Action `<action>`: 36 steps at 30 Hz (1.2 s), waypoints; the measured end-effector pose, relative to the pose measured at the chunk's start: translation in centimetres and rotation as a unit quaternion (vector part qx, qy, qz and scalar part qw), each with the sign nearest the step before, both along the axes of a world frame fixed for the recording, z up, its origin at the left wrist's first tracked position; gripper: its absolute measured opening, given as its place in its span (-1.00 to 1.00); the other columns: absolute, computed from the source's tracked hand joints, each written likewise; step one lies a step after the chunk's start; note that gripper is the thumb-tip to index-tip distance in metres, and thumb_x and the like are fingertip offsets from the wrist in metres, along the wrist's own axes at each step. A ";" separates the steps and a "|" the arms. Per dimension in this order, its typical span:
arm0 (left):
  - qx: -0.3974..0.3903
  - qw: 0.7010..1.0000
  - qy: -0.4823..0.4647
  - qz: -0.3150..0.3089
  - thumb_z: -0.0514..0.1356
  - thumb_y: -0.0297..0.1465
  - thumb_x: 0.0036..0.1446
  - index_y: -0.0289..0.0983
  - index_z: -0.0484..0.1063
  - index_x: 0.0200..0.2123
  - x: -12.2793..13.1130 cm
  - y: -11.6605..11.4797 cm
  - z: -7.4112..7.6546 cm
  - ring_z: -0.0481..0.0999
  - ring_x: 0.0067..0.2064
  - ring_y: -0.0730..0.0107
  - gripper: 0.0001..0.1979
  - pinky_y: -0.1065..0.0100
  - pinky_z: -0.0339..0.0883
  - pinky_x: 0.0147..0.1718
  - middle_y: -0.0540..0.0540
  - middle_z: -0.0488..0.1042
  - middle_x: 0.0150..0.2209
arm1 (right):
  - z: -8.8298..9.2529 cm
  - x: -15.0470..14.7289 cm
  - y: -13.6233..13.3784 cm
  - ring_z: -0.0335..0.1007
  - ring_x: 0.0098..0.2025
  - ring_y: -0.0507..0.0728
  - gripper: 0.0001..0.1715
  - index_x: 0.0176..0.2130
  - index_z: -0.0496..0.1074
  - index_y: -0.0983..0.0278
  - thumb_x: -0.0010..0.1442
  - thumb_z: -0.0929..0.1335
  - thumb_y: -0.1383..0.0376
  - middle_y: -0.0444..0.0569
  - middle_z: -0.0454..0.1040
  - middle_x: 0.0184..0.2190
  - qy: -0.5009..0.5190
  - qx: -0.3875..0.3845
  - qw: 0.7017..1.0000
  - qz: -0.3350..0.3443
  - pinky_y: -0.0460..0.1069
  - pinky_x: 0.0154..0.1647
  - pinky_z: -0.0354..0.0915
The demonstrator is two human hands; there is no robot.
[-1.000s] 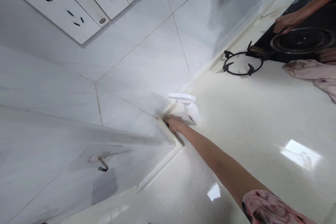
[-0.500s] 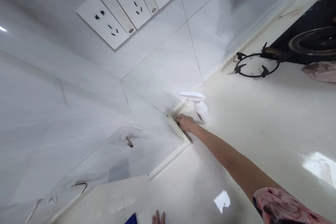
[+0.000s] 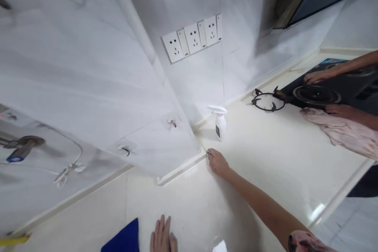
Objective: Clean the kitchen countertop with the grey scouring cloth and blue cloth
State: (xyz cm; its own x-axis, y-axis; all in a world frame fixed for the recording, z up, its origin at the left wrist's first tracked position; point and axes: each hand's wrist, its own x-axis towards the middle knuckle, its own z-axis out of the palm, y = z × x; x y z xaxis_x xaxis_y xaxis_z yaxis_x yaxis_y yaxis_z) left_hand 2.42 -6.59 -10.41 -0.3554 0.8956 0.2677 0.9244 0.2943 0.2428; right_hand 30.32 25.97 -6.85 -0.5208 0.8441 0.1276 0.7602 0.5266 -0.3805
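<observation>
My right hand (image 3: 217, 163) is closed at the outer corner of the raised counter edging (image 3: 180, 171), where the wall juts out. A small dark grey, shiny thing (image 3: 210, 152) shows at its fingertips; its kind is too small to make out. On the white counter (image 3: 183, 204), my left hand (image 3: 162, 236) lies flat with its fingers stretched out. To its left is a dark blue cloth (image 3: 123, 238), partly cut off by the frame. Beyond my right hand a white spray bottle (image 3: 221, 126) stands upright near the wall.
At right, another person's hands (image 3: 319, 76) are at the black gas stove (image 3: 348, 86), beside a pinkish cloth (image 3: 333, 130). A black burner grate (image 3: 268, 102) lies on the counter. Sockets (image 3: 193, 38), hooks (image 3: 171, 123) and a tap (image 3: 23, 147) are on the walls. A yellow thing (image 3: 14, 241) lies lower left.
My right hand has moved along the edging from the inner corner out to the jutting corner. The view has turned, bringing in more of my left hand, the blue cloth and the other person's hands.
</observation>
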 end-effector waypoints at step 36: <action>0.011 0.998 0.056 -0.022 0.04 -0.42 0.27 -0.14 0.35 0.31 0.8 0.1 -0.5 0.27 0.41 0.10 -0.45 -0.06 0.23 0.36 -0.09 0.33 0.38 | -0.5 -14.3 -5.6 0.46 -0.12 0.23 -0.58 -0.11 0.54 0.27 0.23 0.19 0.52 0.20 0.49 0.00 0.107 0.005 0.987 -0.120 0.01 -0.23 0.31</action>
